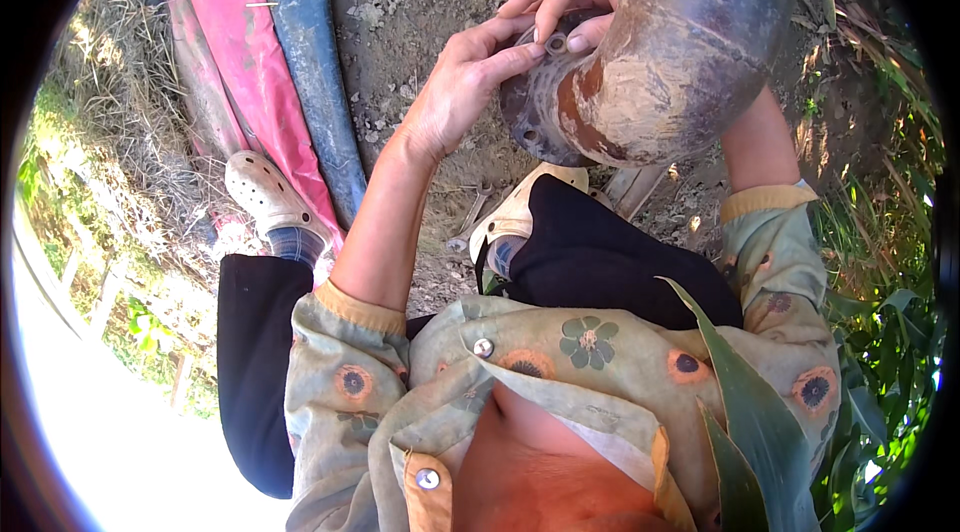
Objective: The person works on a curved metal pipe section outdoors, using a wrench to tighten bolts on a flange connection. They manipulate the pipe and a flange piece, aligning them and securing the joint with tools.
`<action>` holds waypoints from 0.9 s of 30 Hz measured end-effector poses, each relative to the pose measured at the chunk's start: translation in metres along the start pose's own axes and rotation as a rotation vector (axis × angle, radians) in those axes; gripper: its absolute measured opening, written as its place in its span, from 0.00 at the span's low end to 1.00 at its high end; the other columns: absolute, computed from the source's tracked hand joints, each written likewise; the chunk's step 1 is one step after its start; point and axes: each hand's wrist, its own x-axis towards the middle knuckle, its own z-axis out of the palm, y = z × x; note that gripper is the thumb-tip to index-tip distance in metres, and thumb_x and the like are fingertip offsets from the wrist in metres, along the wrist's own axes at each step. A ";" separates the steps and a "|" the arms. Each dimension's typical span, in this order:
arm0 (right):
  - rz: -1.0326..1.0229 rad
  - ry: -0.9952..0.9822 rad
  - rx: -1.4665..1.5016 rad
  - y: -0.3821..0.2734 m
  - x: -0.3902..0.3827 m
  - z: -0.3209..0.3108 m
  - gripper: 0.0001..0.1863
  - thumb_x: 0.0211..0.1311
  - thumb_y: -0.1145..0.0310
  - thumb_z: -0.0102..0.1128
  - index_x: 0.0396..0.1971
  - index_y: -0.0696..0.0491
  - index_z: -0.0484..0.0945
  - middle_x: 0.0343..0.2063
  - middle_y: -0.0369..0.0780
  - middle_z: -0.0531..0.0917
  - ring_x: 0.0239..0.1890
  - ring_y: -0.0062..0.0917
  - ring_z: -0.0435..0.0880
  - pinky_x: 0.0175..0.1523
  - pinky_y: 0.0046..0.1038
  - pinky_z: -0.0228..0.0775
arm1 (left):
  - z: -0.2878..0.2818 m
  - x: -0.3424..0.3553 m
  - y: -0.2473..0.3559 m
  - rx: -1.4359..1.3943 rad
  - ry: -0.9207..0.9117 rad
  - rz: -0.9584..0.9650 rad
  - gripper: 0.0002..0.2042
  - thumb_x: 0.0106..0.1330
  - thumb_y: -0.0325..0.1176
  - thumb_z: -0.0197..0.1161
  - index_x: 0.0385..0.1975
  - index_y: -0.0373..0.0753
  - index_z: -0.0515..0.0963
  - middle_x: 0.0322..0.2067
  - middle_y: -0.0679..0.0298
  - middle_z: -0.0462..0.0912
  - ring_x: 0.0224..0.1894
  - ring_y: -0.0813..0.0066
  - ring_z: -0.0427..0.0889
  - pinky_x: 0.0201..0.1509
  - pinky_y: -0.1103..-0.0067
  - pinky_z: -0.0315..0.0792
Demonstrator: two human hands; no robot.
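Observation:
A large rusty, mud-streaked metal elbow pipe (pixel 700 32) fills the upper right, with a flat bolt-holed flange (pixel 530 132) at its lower left. My left hand (pixel 465 82) is closed at the flange's upper edge, its thumb beside a small metal ring (pixel 557 45) that looks like a nut or washer. My right hand (pixel 575 2) reaches round from behind the pipe, fingers curled over that same ring from above. Part of my right wrist is hidden by the pipe. A small metal wrench (pixel 478 204) lies on the dirt below, near my shoe.
Pink flat hose (pixel 240 22) and blue flat hose (pixel 310 62) run along the left over dirt and dry straw (pixel 120 92). My two light clogs (pixel 265 192) rest on the ground. Green long-leaved plants (pixel 860 382) crowd the right side, one leaf reaching across my sleeve.

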 end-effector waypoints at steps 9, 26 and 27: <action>0.013 0.008 0.004 -0.001 0.002 0.001 0.17 0.60 0.61 0.56 0.47 0.53 0.75 0.56 0.51 0.66 0.61 0.38 0.64 0.62 0.41 0.58 | 0.000 0.000 0.000 0.019 0.001 0.018 0.20 0.61 0.34 0.55 0.51 0.29 0.70 0.44 0.61 0.75 0.47 0.76 0.72 0.55 0.81 0.62; 0.052 0.067 0.016 0.002 0.001 0.006 0.18 0.59 0.60 0.57 0.46 0.53 0.76 0.55 0.50 0.68 0.59 0.37 0.67 0.60 0.40 0.61 | 0.003 -0.003 -0.007 -0.138 0.009 0.022 0.19 0.64 0.32 0.50 0.53 0.30 0.68 0.50 0.60 0.72 0.53 0.75 0.68 0.60 0.79 0.57; 0.055 0.074 0.020 0.002 0.001 0.007 0.18 0.59 0.60 0.57 0.46 0.53 0.76 0.55 0.50 0.68 0.59 0.37 0.67 0.60 0.39 0.61 | 0.003 -0.003 -0.006 -0.131 0.003 0.013 0.19 0.65 0.31 0.50 0.54 0.30 0.67 0.50 0.60 0.72 0.54 0.74 0.68 0.60 0.79 0.57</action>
